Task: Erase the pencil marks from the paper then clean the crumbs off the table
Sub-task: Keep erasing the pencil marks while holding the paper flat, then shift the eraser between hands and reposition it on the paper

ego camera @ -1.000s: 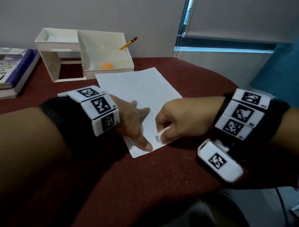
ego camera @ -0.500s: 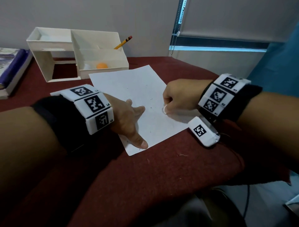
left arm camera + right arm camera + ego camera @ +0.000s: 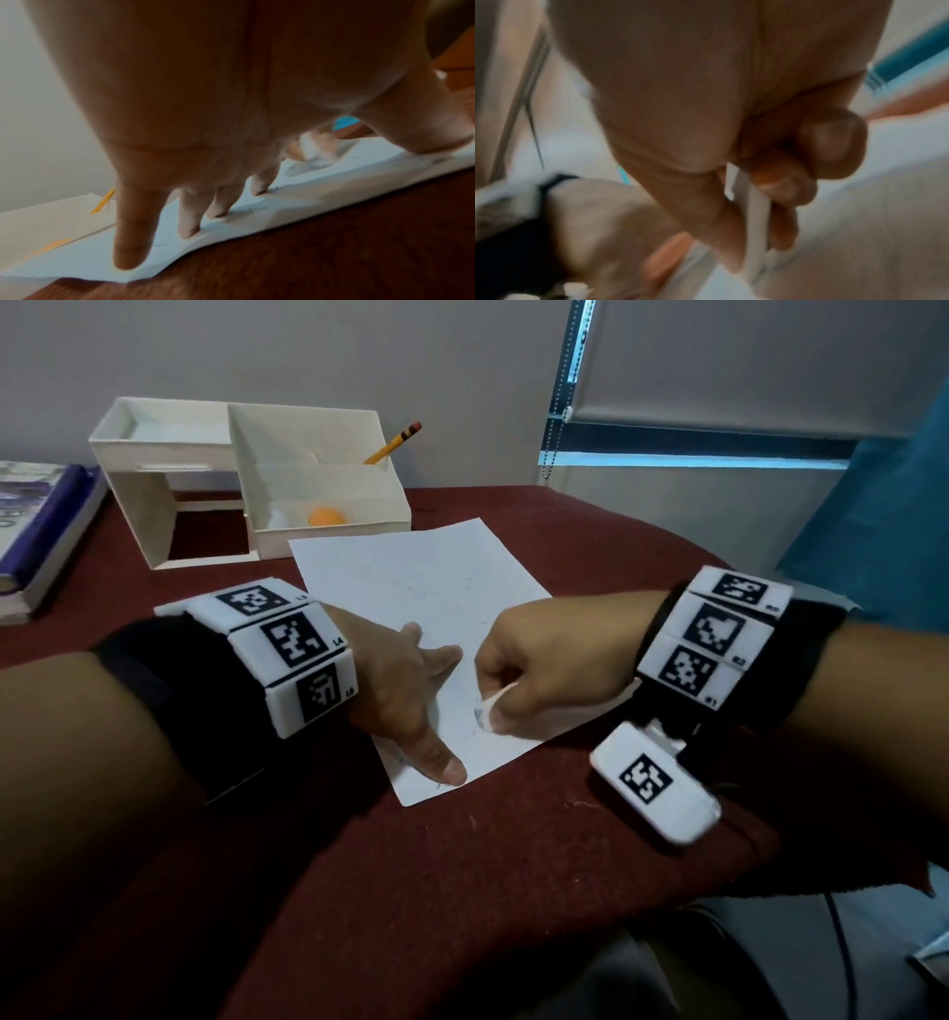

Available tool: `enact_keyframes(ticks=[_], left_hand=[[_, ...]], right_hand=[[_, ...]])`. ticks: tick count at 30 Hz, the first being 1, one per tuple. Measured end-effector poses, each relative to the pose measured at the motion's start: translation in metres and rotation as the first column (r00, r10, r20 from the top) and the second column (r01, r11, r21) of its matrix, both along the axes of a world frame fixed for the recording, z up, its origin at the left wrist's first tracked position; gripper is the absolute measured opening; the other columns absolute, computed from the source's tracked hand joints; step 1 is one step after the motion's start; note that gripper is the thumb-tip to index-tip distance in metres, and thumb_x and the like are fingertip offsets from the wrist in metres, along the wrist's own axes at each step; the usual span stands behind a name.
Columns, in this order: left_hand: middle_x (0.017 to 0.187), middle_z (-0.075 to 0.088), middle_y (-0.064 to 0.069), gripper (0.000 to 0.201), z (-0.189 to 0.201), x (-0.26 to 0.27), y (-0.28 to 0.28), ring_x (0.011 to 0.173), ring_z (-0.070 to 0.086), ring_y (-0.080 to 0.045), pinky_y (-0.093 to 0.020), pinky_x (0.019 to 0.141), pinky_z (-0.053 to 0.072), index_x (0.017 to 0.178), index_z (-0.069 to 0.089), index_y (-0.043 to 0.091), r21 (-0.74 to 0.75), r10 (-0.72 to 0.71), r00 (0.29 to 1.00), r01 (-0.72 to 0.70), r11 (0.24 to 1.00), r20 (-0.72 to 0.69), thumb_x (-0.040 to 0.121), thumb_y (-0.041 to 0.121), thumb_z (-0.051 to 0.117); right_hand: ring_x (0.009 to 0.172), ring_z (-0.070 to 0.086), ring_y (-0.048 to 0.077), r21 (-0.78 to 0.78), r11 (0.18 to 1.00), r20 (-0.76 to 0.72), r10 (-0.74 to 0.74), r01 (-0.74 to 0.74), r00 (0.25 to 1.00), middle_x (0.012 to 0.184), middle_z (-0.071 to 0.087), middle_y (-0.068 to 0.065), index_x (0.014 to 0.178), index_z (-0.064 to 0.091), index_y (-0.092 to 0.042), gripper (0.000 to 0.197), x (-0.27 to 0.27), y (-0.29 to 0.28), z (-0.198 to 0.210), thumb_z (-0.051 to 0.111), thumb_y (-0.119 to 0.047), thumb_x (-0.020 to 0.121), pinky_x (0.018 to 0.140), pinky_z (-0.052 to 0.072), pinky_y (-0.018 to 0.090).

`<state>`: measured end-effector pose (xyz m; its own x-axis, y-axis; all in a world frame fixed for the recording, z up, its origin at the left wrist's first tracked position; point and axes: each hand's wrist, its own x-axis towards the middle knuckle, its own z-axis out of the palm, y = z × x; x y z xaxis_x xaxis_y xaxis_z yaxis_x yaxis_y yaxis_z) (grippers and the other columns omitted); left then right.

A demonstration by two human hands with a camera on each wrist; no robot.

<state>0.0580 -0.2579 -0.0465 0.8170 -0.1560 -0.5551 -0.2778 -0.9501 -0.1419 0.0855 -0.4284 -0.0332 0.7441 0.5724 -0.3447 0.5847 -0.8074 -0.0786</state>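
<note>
A white sheet of paper (image 3: 426, 588) with faint pencil marks lies on the dark red table (image 3: 462, 891). My left hand (image 3: 411, 690) lies spread on the paper's near left part, its straight fingers (image 3: 189, 215) and thumb pressing it flat. My right hand (image 3: 544, 660) pinches a white eraser (image 3: 493, 706) between thumb and fingers, its tip on the paper beside the left thumb. In the right wrist view the eraser (image 3: 754, 213) shows as a thin white slab in the curled fingers. Small dark crumbs (image 3: 250, 209) lie on the paper near the left fingers.
A white desk organiser (image 3: 246, 480) stands behind the paper, holding a yellow pencil (image 3: 393, 444) and an orange ball (image 3: 326, 517). Books (image 3: 36, 531) are stacked at the far left. The table's rounded edge runs along the right and near side.
My right hand with the eraser went up the paper and away from the left hand, then came back down beside the left thumb. The left hand stayed pressed on the paper.
</note>
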Motion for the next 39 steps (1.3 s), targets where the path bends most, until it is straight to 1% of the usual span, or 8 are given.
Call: enact_keyframes(ticks=[13,20,26,28,31,34,37,39], left_hand=[[0.163,0.014,0.012,0.097,0.032,0.003,0.001,0.146,0.023,-0.016,-0.039,0.115,0.022,0.15,0.021,0.051,-0.027,-0.05,0.997,0.051,0.998,0.05,0.07,0.06,0.076],[0.164,0.01,0.003,0.102,0.005,0.0,-0.015,0.142,0.034,-0.025,-0.049,0.112,0.032,0.152,0.01,0.044,-0.061,-0.086,0.994,0.09,0.994,0.065,0.069,0.085,0.053],[0.158,0.028,-0.002,0.106,0.009,-0.008,0.013,0.136,0.043,-0.025,-0.045,0.11,0.036,0.152,0.02,0.026,0.019,-0.004,0.994,0.002,1.0,0.108,0.069,0.083,0.054],[0.159,0.027,0.002,0.112,0.012,-0.015,0.023,0.138,0.04,-0.023,-0.042,0.112,0.033,0.153,0.02,0.025,0.02,0.034,0.996,-0.036,0.999,0.081,0.065,0.085,0.055],[0.135,0.057,0.012,0.087,0.01,-0.019,0.029,0.119,0.057,-0.016,-0.034,0.105,0.042,0.131,0.054,0.034,-0.068,0.022,0.999,-0.02,0.997,0.032,0.06,0.085,0.062],[0.133,0.058,0.009,0.085,0.008,-0.019,0.031,0.12,0.057,-0.013,-0.031,0.105,0.042,0.129,0.055,0.04,-0.07,-0.025,0.999,0.027,0.997,0.028,0.058,0.085,0.063],[0.165,0.0,0.006,0.131,0.009,-0.02,0.038,0.147,0.024,-0.017,-0.038,0.118,0.023,0.157,0.0,0.026,0.0,0.039,0.998,-0.039,0.999,0.039,0.058,0.087,0.061],[0.164,0.009,0.006,0.126,0.011,-0.022,0.041,0.144,0.031,-0.017,-0.04,0.117,0.027,0.157,0.008,0.024,-0.039,0.04,0.999,-0.039,0.998,0.036,0.06,0.085,0.062]], right_hand=[[0.075,0.066,0.01,0.06,0.986,0.21,-0.162,0.153,0.964,0.076,0.069,-0.01,0.08,0.069,-0.024,0.025,0.009,-0.037,0.01,0.067,-0.047,0.088,0.073,0.057,0.036],[0.075,0.062,0.003,0.059,0.998,0.03,0.006,-0.008,1.0,0.079,0.068,-0.011,0.088,0.069,-0.028,0.022,-0.016,-0.016,0.005,0.067,-0.049,0.089,0.07,0.052,0.026],[0.065,0.068,0.017,0.052,0.974,0.0,-0.222,0.221,0.975,0.075,0.074,0.001,0.086,0.068,-0.013,0.032,-0.001,-0.032,0.008,0.058,-0.042,0.095,0.063,0.055,0.033],[0.069,0.069,0.034,0.383,0.827,-0.333,-0.291,0.411,0.897,0.083,0.074,0.014,0.087,0.061,-0.004,0.033,-0.01,-0.025,0.009,0.06,-0.035,0.097,0.062,0.055,0.041],[0.079,0.066,0.04,0.56,0.516,-0.782,0.069,0.648,0.62,0.089,0.065,0.025,0.092,0.053,-0.001,0.029,-0.036,0.013,0.0,0.049,-0.028,0.101,0.067,0.054,0.046],[0.075,0.066,0.029,0.508,0.414,-0.855,0.131,0.755,0.503,0.095,0.06,0.022,0.106,0.054,0.001,0.03,-0.033,0.034,-0.024,0.043,-0.027,0.106,0.068,0.056,0.038],[0.073,0.065,0.026,0.539,-0.038,-0.84,-0.095,0.841,0.534,0.091,0.058,0.014,0.112,0.052,-0.005,0.02,0.002,0.009,-0.033,0.052,-0.023,0.103,0.066,0.055,0.033],[0.066,0.058,0.021,0.678,-0.214,-0.722,-0.373,0.703,0.582,0.085,0.054,0.011,0.11,0.052,-0.008,0.018,0.018,-0.011,-0.027,0.057,-0.023,0.1,0.058,0.048,0.03]])
